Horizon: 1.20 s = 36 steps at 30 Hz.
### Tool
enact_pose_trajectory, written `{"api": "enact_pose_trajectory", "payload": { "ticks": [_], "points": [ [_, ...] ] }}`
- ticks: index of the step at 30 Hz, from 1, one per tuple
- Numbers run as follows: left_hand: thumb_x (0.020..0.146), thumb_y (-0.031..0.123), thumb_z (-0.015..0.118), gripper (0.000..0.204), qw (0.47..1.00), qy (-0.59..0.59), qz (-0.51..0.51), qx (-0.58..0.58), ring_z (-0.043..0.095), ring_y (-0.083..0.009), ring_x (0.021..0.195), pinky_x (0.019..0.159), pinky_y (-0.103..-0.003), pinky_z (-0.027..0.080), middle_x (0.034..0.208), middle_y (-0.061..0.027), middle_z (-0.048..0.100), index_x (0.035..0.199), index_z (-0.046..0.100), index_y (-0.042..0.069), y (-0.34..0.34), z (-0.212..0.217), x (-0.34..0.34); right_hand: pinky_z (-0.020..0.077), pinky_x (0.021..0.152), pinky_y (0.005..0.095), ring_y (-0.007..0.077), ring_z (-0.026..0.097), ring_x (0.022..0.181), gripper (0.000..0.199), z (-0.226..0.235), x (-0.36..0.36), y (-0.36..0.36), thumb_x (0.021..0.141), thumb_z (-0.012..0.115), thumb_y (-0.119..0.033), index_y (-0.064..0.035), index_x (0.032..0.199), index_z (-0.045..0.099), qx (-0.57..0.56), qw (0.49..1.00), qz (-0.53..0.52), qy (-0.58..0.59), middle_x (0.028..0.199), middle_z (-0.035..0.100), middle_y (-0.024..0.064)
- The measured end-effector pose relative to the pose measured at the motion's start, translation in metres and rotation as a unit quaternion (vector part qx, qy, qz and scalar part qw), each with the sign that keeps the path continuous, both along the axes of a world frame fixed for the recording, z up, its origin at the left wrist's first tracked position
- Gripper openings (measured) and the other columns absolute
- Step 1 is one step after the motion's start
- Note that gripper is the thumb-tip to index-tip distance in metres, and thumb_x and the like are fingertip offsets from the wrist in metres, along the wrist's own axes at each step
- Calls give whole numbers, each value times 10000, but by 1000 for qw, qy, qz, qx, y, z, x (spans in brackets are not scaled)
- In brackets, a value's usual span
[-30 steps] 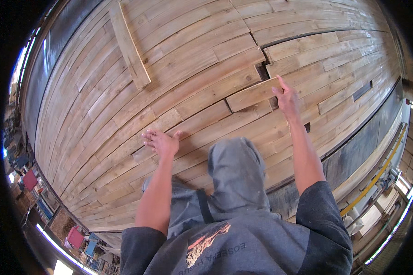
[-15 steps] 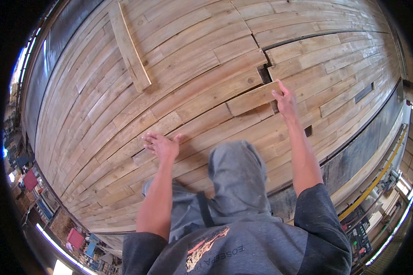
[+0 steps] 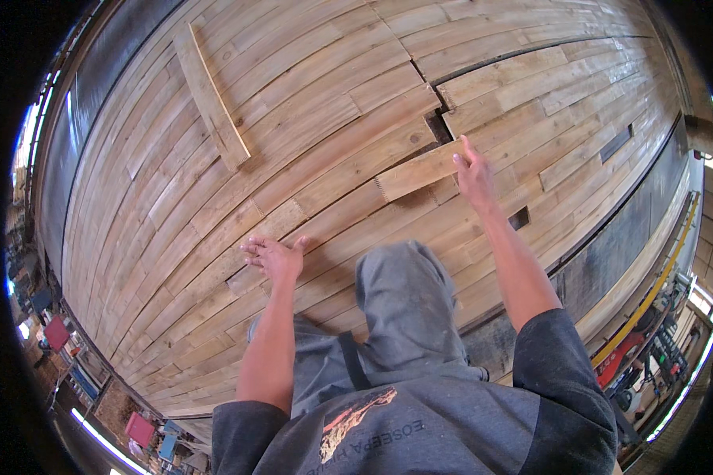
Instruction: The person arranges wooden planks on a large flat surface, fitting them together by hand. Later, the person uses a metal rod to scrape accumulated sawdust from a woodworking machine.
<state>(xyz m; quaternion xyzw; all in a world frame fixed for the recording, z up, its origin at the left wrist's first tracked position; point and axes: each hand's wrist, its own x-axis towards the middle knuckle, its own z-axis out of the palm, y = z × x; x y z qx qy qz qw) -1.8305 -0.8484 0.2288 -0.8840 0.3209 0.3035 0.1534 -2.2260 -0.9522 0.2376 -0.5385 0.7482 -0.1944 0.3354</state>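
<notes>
We see our right hand reaching forward over a wide plank floor, fingers stretched out and resting on the right end of a short loose plank. The hand is open rather than wrapped around the wood; its fingertips press on the plank's top face, with the thumb side toward the plank's end. The short plank lies at a slant across the run of the floorboards, its left end sitting over them, its right end under our fingers, just below a small dark gap in the floor (a missing piece, it seems).

Our left hand is planted flat on the floorboards, well apart from the short plank, fingers spread and holding nothing. Our grey-trousered knee sits between the two arms.

Farther off to the left, a long loose board lies crosswise on the floor.
</notes>
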Motion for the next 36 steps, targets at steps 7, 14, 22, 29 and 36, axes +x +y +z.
{"api": "enact_pose_trajectory", "payload": {
  "ticks": [7,14,22,29,36],
  "points": [
    [751,542,795,1254,999,-29,-29,-13,51,-545,1452,1130,-627,272,1598,-304,-19,1534,6,-39,8,-13,4,516,818,425,398,630,894,464,5,1,-20,925,588,-138,61,1333,491,-105,990,97,16,1079,627,259],
    [778,537,768,1228,997,-35,-43,-62,42,-450,1490,1224,-474,80,1579,-344,40,1512,21,-105,25,-6,10,416,1012,450,404,477,1140,1007,-2,34,5,691,846,-443,122,1370,362,-62,977,115,168,1232,471,277],
    [756,514,799,1227,999,-40,-10,-35,96,-452,1482,1214,-490,137,1578,-339,69,1516,43,-83,11,-3,6,259,1120,577,498,200,1391,1401,23,97,0,563,865,-625,90,1493,98,169,952,77,242,1505,167,350],
    [729,524,815,1238,995,-64,-56,-51,157,-498,1453,1190,-546,184,1550,-371,133,1504,78,-99,8,-26,10,147,1155,628,526,1,1463,1466,23,115,-9,571,865,-621,71,1522,-9,209,948,25,240,1563,-4,378],
    [769,692,668,1219,987,-69,-143,40,214,-494,1440,1183,-533,205,1539,-376,178,1479,149,-153,4,-37,28,178,1149,637,543,68,1453,1409,19,114,11,567,851,-626,88,1516,93,196,948,25,249,1566,65,368]
  ]
}}
